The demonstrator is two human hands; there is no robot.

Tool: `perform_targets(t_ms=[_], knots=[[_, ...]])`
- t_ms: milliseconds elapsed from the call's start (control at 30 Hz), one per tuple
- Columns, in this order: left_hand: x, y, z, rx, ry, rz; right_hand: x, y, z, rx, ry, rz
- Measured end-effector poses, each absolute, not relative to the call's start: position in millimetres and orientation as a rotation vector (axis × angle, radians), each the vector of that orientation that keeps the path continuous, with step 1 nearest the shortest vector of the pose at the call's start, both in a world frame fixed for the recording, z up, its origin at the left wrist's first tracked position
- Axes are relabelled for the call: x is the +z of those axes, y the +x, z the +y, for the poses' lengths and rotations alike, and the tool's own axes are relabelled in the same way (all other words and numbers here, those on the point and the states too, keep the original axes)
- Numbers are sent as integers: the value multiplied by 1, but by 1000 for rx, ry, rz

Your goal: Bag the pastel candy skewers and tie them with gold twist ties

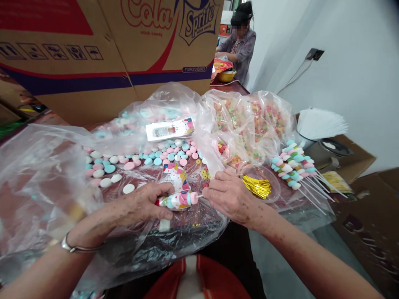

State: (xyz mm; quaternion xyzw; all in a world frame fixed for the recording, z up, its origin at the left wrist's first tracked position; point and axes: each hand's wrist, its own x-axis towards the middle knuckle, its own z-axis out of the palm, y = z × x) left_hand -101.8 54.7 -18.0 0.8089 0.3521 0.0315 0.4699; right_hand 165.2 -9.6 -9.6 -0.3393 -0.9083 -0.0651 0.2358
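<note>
A candy stick [180,200], threaded with pastel candies and partly covered by a printed wrapper, lies sideways between my hands. My left hand [141,202] is closed around its wrapped left part, thumb and fingers on either side. At the other end, the fingers of my right hand [232,196] pinch the white stick [200,196] beside a pink candy. Just behind the candies lies a colourful printed label [177,176]. Gold twist ties [257,187] rest in a clear round dish to the right of my right hand.
Loose pastel candies [149,157] spread behind my hands, with a stack of printed cards [170,129] above them. Bags of ring candies [246,120] and finished candy sticks [294,164] lie to the right. A large carton [109,54] stands behind; a person [241,45] works farther back.
</note>
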Motion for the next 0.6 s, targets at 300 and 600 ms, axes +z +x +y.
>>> perform_targets(t_ms=[300,600], knots=[[-8,-71,39,121,1783,773,-18,146,-3,-77,-933,-2342],[4,-52,16,253,1422,1042,-28,158,5,305,-908,-2242]])
